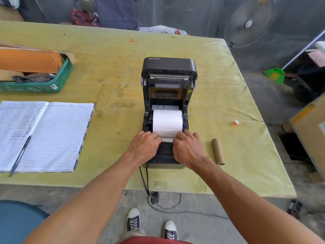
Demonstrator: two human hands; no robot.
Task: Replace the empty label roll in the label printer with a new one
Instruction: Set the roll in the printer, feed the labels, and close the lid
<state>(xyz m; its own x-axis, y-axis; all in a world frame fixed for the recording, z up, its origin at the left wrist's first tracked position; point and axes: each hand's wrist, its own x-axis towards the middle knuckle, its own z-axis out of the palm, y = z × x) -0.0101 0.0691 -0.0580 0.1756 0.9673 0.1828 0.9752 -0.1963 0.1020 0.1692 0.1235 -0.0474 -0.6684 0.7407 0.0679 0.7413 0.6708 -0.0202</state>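
Note:
A black label printer (168,67) stands on the table with its lid raised upright. A full white label roll (167,121) sits in its bay. The roll's loose end (167,139) lies over the front feed path. My left hand (145,144) presses on the left edge of that loose end, fingers curled. On the right edge rests my right hand (188,147), pinching it the same way. An empty brown cardboard core (218,151) lies on the table to the right of the printer.
An open lined notebook (52,134) with a pen (20,155) lies at the left. A green basket (58,81) with cardboard stands at the far left. The printer cable (146,182) hangs over the table's near edge. A small orange scrap (235,123) lies right. A fan (249,23) stands behind.

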